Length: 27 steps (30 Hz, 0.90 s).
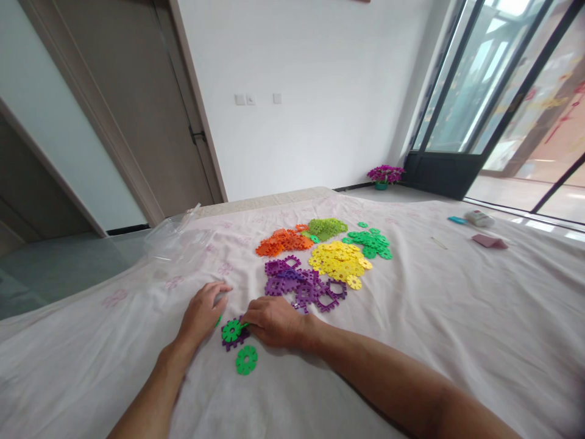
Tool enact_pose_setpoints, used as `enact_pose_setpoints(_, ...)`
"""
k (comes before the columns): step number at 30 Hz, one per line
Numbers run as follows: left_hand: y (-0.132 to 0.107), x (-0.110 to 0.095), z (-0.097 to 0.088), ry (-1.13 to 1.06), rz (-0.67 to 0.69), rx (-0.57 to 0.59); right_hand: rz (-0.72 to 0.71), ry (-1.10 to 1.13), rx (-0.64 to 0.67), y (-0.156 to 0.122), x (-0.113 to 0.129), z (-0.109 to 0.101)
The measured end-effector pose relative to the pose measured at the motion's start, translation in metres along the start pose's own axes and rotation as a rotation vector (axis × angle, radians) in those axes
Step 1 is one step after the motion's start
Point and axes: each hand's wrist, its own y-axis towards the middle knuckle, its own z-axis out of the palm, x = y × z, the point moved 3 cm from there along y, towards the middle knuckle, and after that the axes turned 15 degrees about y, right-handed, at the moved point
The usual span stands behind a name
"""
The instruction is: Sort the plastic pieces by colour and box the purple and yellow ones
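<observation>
My right hand is closed, its fingertips pinching a green notched plastic disc that shows only in part beside them. Just left of it, another green notched disc lies on a purple toothed square piece. My left hand rests on the cloth with thumb and fingers apart, and nothing shows in its grasp. The edge of a green piece peeks out beside the left thumb's base. Nearer to me, a green flower-shaped disc lies flat.
Beyond my hands are piles of purple square pieces, yellow discs, orange pieces, lime pieces and green discs. Clear plastic packaging lies at the left edge. A pink folded item is far right.
</observation>
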Motion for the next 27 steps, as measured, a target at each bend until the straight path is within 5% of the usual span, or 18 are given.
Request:
enact_pose_setpoints(10, -0.001, -0.004, 0.000, 0.016, 0.030, 0.000, 0.088, 0.057, -0.030, 0.001, -0.002, 0.001)
enact_pose_setpoints(14, -0.002, -0.007, 0.000, 0.030, 0.047, 0.007, 0.237, 0.325, -0.280, 0.001, -0.017, -0.009)
enact_pose_setpoints(20, -0.002, -0.006, 0.001, 0.022, 0.030, 0.019, 0.379, 1.019, -0.565, 0.006, -0.057, -0.018)
enact_pose_setpoints(27, -0.002, -0.004, 0.002, 0.010, 0.007, 0.035, 0.393, 1.012, -0.697, 0.001, -0.077, -0.042)
